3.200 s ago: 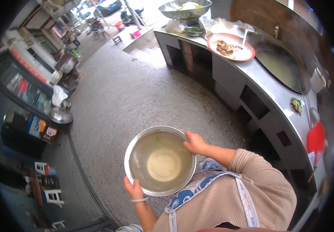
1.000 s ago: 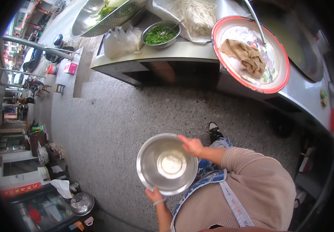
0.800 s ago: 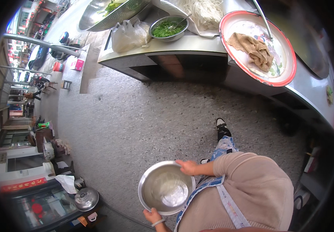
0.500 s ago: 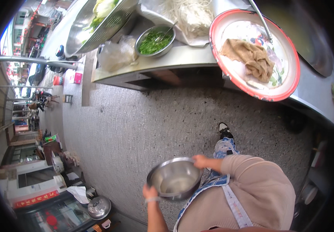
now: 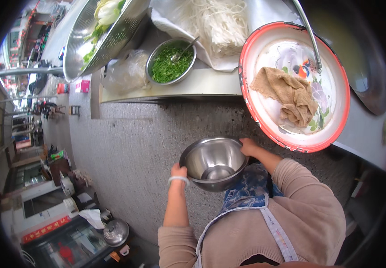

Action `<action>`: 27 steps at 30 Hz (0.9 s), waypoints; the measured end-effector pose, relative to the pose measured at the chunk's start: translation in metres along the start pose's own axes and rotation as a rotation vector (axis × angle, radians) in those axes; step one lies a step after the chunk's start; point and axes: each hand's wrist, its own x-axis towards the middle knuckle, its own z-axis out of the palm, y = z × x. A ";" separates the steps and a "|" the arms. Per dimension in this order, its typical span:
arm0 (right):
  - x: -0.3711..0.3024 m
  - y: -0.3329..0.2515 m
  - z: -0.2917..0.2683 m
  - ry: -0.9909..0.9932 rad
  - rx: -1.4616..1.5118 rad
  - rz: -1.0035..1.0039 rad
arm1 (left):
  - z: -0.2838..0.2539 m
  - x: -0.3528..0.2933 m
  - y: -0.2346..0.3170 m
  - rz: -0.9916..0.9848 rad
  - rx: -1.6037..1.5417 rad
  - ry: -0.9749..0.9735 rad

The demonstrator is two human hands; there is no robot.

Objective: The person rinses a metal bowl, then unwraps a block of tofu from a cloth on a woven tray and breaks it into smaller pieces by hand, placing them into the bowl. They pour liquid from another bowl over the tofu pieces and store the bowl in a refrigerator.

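Nearest me: person in a tan ribbed sweater and blue-and-white patterned apron (image 5: 249, 182), both hands busy. Left hand (image 5: 179, 171) is closed on the near-left of the rim of a wide, round stainless-steel mixing bowl (image 5: 211, 154); right hand (image 5: 249, 146) has the other side, up by the far-right rim. Can't tell how the fingers sit under the lip. Bowl is out front of the apron, above the grey speckled floor (image 5: 130, 154); bare steel showing inside. Mouth looks tipped; can't say how much of that is the lens.

To hold it well, I'd say: grips opposite each other, as now, and thumbs firm, since a wet smooth rim would slip. Elbows in, bowl a bit off the apron so cloth doesn't catch. Pale ring bracelet (image 5: 178, 179) on the left wrist is close to the rim; watch for knocks.

Beyond: round white enamel tray with red rim (image 5: 266, 52), crumpled tan cloth (image 5: 286, 94) in it. It juts past the counter edge, so give it clearance.

Farther: small steel bowl (image 5: 149, 67) of chopped greens, loose white noodles (image 5: 222, 29), then the perforated steel colander (image 5: 115, 42). Mind sleeves if leaning in.
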 end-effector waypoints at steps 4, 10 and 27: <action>-0.045 -0.034 -0.001 0.094 0.054 -0.075 | -0.018 -0.075 -0.093 -0.087 -0.079 0.182; -0.075 -0.087 0.025 -0.451 0.462 0.090 | -0.037 -0.187 -0.140 0.115 -0.356 0.598; -0.322 -0.121 0.380 -0.774 0.193 0.143 | 0.028 -0.587 -0.517 -0.606 -0.963 1.071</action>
